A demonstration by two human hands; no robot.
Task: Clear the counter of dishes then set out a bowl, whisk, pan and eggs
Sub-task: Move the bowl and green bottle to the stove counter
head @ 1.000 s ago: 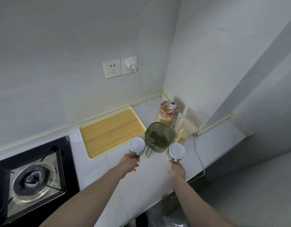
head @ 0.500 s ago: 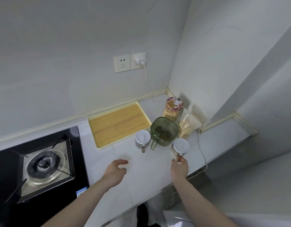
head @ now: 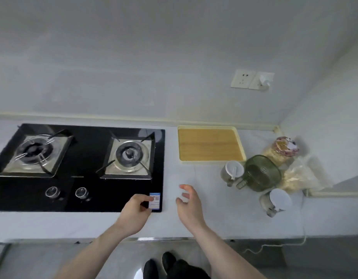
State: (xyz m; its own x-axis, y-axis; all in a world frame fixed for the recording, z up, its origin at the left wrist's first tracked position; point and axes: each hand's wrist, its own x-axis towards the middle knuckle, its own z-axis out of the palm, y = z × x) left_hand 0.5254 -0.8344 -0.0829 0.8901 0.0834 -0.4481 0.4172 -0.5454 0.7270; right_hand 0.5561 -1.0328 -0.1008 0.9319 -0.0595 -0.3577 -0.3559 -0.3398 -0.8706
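While both hands are held low over the pale table (head: pixel 224 216), nothing is held in either grip: the left hand (head: pixel 135 213) is loosely curled, its grip narrow, above a blue sticker (head: pixel 154 200) at the corner of the black hob (head: pixel 81 170); the right hand (head: pixel 189 205) is relaxed, its grip wide. Well right of that grip, two white-lidded jars (head: pixel 232 173) flank a green container (head: pixel 262 174), with a wooden tray (head: pixel 209 143) set behind them.
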